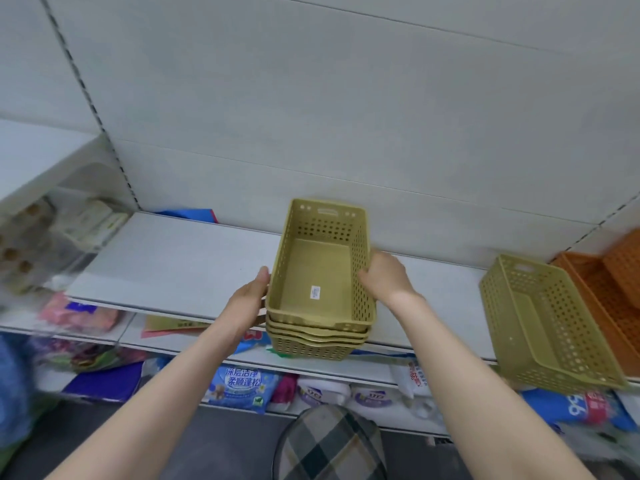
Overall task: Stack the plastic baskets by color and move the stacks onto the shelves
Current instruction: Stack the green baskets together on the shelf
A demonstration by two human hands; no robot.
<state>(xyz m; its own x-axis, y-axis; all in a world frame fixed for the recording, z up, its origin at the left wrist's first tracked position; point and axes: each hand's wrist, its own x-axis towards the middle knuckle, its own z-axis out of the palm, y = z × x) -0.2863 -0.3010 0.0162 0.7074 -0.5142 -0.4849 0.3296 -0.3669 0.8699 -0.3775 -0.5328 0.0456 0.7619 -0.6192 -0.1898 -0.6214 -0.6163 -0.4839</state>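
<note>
Head view: a nested stack of olive-green perforated plastic baskets (pixel 320 282) is held between both hands at the front edge of the white shelf board (pixel 173 261). Its base appears to overhang that edge and is judged not yet seated. The right hand (pixel 386 278) grips the right wall of the stack, with its fingers (pixel 367 275) hooked over the top rim. The left hand (pixel 247 299) lies against the left wall. Whether its fingers are curled under the rims or lie flat cannot be determined. To the right of the stack, a single olive-green perforated basket (pixel 547 320) rests on the same board, and the orange perforated baskets (pixel 609 292) stand farther right. Below the stack, packaged goods (pixel 242 386) fill a lower shelf. Step in hand: placing the green stack on the shelf. The next move calls for pushing the stack away from the body until its whole base bears on the board, then releasing both hands. The single green basket is judged to belong on this stack.
</note>
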